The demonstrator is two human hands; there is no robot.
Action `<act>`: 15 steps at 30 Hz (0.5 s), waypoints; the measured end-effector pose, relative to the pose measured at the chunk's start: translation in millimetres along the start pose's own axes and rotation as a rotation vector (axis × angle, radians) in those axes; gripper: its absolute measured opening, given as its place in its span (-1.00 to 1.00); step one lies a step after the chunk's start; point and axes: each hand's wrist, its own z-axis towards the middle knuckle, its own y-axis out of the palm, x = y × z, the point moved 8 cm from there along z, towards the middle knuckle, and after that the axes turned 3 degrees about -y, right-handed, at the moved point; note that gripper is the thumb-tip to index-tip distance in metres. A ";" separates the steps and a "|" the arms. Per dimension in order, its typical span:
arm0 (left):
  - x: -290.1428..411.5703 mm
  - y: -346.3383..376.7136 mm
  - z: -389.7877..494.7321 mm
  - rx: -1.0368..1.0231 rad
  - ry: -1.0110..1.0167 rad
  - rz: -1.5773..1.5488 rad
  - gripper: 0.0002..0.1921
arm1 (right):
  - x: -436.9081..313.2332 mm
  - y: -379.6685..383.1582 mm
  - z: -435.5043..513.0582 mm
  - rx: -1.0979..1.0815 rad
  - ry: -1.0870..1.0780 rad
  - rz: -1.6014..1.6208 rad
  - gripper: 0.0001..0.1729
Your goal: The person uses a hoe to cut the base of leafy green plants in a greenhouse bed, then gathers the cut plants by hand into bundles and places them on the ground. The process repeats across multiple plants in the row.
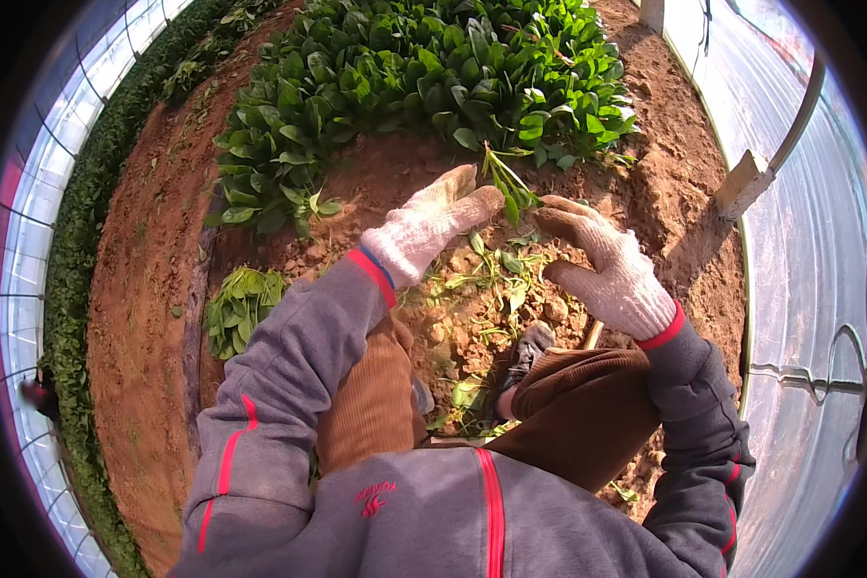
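Note:
Both my hands wear pale knitted work gloves, soiled brown at the fingers. My left hand is over bare soil, thumb and fingers apart. Just beyond its fingertips is a small leafy sprig, its thin stems pointing up and its leaves hanging down. Whether the sprig touches the left glove is unclear. Opposite, my right hand is spread with thumb and fingers apart, near the sprig's leaf tips, and it holds nothing. Loose picked leaves lie scattered on the ground below. Ahead stands a dense bed of spinach-like plants.
A bunch of cut greens lies at left. A pale wooden stick end shows by my right knee. Plastic greenhouse sheeting and a post bound the right side. Across a dirt path runs another green row.

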 end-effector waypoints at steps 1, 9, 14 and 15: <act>9.5 11.7 -2.2 -0.086 0.015 -0.164 -0.09 | -2.1 5.3 -1.6 -0.009 -0.010 0.009 -0.33; 7.1 -1.7 -8.5 0.037 0.015 -0.615 -0.69 | -14.2 38.3 6.0 -0.039 0.055 -0.087 -0.43; 0.3 -14.7 -8.8 0.070 0.006 -0.365 -0.68 | 16.2 13.6 12.9 0.337 0.290 0.229 -0.52; -3.3 -11.1 -6.6 0.066 0.001 -0.300 -0.66 | 25.0 8.7 16.1 0.366 0.263 0.250 -0.43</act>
